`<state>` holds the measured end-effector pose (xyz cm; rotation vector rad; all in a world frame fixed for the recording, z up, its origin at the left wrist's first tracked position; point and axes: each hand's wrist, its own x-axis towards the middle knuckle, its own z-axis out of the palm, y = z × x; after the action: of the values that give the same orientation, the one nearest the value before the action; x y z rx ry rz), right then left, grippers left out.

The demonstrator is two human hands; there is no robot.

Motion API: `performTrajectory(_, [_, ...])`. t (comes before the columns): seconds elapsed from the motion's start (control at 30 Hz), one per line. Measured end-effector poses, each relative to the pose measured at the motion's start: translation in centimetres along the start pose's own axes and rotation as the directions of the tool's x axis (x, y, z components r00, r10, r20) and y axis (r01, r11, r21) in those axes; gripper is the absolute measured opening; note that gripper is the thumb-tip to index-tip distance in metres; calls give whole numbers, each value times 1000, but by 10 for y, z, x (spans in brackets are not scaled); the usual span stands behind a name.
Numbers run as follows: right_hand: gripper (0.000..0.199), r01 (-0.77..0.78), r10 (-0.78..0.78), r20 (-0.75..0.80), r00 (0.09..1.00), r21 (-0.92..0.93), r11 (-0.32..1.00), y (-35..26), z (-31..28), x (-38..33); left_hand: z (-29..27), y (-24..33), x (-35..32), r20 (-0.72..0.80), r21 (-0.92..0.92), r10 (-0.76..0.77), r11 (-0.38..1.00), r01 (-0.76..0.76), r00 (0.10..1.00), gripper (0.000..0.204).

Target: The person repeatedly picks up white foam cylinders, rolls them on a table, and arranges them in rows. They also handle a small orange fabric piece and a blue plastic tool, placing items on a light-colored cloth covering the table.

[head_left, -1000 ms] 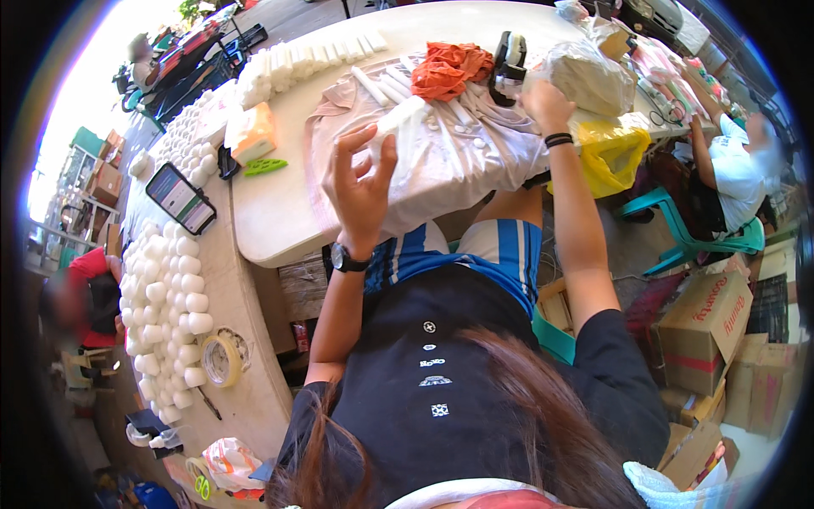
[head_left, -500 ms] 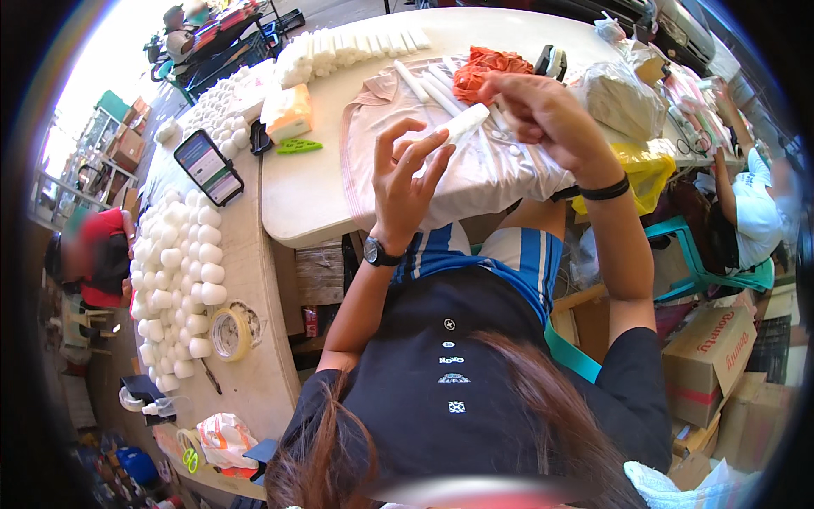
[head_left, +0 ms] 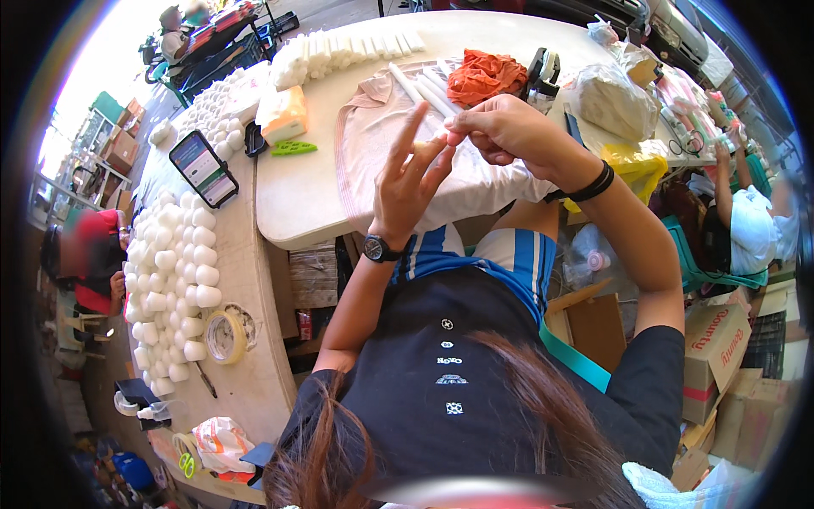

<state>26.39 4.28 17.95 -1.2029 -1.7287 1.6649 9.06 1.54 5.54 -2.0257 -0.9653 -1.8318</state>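
Note:
My left hand (head_left: pixel 409 182) is raised over the near edge of the white table, index finger pointing up, with thumb and another finger pinched together. A pale bit shows between its fingers, mostly hidden. Touching those fingertips, my right hand (head_left: pixel 509 131) has thumb and index finger pressed together; what they grip is covered. Below both hands a pale pink cloth (head_left: pixel 373 136) spreads over the table and hangs toward my lap. Several long white sticks (head_left: pixel 428 95) lie on it, just beyond my hands, beside a crumpled orange-red cloth (head_left: pixel 485 78).
On the left side table are a phone (head_left: pixel 203 168), many white rounded cups (head_left: pixel 174 280) and a tape roll (head_left: pixel 225 336). A green cutter (head_left: pixel 293 148), a soft tissue pack (head_left: pixel 282 114) and white tubes (head_left: pixel 339 53) lie farther back. A yellow bag (head_left: pixel 636 174) hangs at right; other people sit either side.
The white roll seen in my left fingers is now mostly hidden. My right hand has come down and left, its fingertips meeting the left ones. The view has shifted slightly.

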Motion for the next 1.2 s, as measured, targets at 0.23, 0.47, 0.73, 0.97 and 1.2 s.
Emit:
performTrajectory(0.23, [31, -29, 32, -23, 999, 93, 995, 3, 3, -9, 3, 7, 3, -12, -140, -185, 973, 181, 983, 27])
performTrajectory(0.47, [35, 81, -81, -10, 997, 199, 977, 29, 19, -3, 0, 3, 3, 58, -286, -372, 883, 372, 927, 48])
performTrajectory(0.73, [52, 273, -292, -166, 942, -131, 953, 50, 32, 22, -16, 6, 17, 155, -254, -488, 820, 512, 859, 67])
performTrajectory(0.97, [37, 221, -856, -228, 464, -906, 361, 81, 51, 42, -21, 14, 23, 134, -365, -442, 810, 459, 887, 84])
performTrajectory(1.2, [33, 391, -879, -52, 475, -882, 264, 94, -15, 39, 7, 6, 40, 119, 92, -450, 893, 441, 885, 59])
